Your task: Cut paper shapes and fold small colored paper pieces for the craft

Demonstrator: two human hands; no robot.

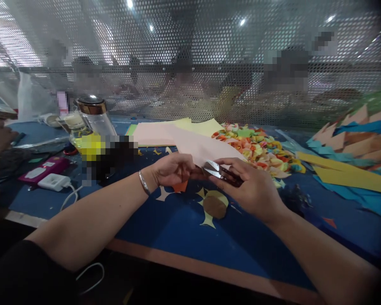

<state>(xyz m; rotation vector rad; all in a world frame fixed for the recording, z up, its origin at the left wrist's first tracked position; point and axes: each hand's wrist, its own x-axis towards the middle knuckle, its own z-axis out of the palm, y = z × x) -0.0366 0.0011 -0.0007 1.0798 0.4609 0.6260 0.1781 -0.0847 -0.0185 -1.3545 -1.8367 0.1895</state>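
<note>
My right hand (pixel 249 182) is closed around dark-handled scissors (pixel 213 168) with short, shiny blades. The blades lie at the near edge of a pale pink paper sheet (pixel 206 146). My left hand (pixel 174 169), a silver bangle at its wrist, is closed on that same edge, just left of the blades; its fingertips are partly hidden. Below my hands, a round brown piece (pixel 215 205) rests on pale yellow paper offcuts (pixel 208 221). An orange paper scrap (pixel 180 187) and a pale offcut (pixel 162 194) lie under my left hand.
Behind the sheet lie stacked papers (pixel 155 133); to their right is a heap of colourful cut paper pieces (pixel 263 148). Folded paper (pixel 352 140) stands at far right. Bottles (pixel 93 116), a magenta box (pixel 44 171) and a white charger (pixel 54 182) occupy the left. Another person's hand (pixel 1 133) is far left.
</note>
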